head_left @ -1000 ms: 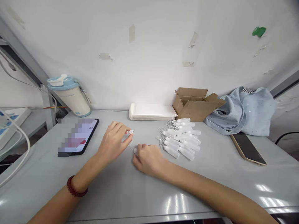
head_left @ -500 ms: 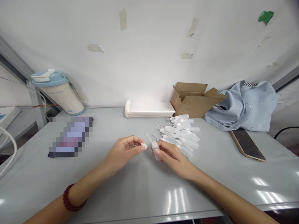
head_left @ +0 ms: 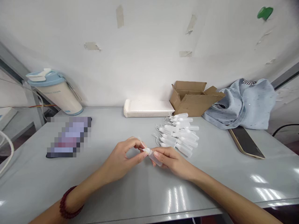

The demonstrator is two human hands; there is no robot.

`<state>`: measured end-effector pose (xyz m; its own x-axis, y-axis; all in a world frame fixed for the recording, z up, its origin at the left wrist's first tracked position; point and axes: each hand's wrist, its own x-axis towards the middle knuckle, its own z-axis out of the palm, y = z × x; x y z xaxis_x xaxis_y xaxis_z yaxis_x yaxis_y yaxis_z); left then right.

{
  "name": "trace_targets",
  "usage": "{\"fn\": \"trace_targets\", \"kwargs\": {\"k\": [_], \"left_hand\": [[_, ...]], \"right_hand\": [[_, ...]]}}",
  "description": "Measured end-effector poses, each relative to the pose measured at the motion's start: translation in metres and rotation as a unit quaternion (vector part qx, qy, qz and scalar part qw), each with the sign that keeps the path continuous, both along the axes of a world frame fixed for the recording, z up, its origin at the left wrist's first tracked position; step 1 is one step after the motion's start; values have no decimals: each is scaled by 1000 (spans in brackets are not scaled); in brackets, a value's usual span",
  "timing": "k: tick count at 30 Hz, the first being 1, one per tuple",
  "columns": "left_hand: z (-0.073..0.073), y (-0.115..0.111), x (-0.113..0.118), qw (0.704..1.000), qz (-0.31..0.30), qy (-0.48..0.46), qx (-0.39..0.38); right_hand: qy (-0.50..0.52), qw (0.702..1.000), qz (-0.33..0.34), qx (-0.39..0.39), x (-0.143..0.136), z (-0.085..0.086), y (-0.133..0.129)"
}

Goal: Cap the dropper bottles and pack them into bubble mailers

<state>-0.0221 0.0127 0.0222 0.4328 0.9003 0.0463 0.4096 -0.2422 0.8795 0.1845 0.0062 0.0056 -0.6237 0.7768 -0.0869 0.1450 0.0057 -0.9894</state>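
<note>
Low over the grey table (head_left: 112, 199), my right hand (head_left: 171, 160) grips a small translucent squeeze bottle (head_left: 155, 158), tilted with its mouth toward the left. My left hand (head_left: 125, 155) pinches a white needle-tip cap (head_left: 146, 150) between thumb and fingers. The cap sits against the bottle's mouth, and a thin needle points left from it. A pale strap curves up beside the left fingertips. Whether the cap is fully seated I cannot tell. Just beyond my right hand lies a pile of similar bottles (head_left: 184, 137) with white caps and thin straps.
Behind the pile stand a stack of white envelopes (head_left: 149, 108) and an open cardboard box (head_left: 196, 102). A light-blue bag (head_left: 254, 105) and a phone (head_left: 247, 143) lie right. At left are a tumbler (head_left: 63, 96) and a blurred-out phone (head_left: 70, 137).
My hands have come together. The white cap now meets the bottle's mouth, where a gap was before. The bottle has tipped from near upright toward the left.
</note>
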Motion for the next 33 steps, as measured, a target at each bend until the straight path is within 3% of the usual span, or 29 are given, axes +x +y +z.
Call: {"fn": "trace_targets", "kwargs": {"k": [4, 9, 12, 17, 19, 22, 25, 28, 33], "left_hand": [[4, -1, 0, 999, -16, 35, 4], [2, -2, 1, 997, -22, -14, -71], [-1, -3, 3, 995, 0, -40, -95], [-7, -4, 6, 995, 12, -17, -96], [-8, -5, 7, 995, 6, -10, -101], [-9, -6, 8, 998, 4, -9, -68], [-9, -7, 7, 999, -18, -3, 27], [-7, -8, 6, 995, -46, -5, 90], [-2, -10, 8, 999, -27, 13, -15]], "right_hand": [[1, 1000, -11, 6, 0, 2, 1], [65, 989, -47, -121, -3, 5, -1], [84, 981, -71, -157, -6, 4, -4], [23, 992, -117, -51, -9, -2, -9], [16, 990, -130, -46, -9, -3, -9], [44, 981, -134, -130, -9, -2, -8], [87, 964, -116, -223, -9, 0, -5], [116, 953, -102, -262, -10, 1, -4], [89, 967, -109, -211, -11, 3, -5]]}}
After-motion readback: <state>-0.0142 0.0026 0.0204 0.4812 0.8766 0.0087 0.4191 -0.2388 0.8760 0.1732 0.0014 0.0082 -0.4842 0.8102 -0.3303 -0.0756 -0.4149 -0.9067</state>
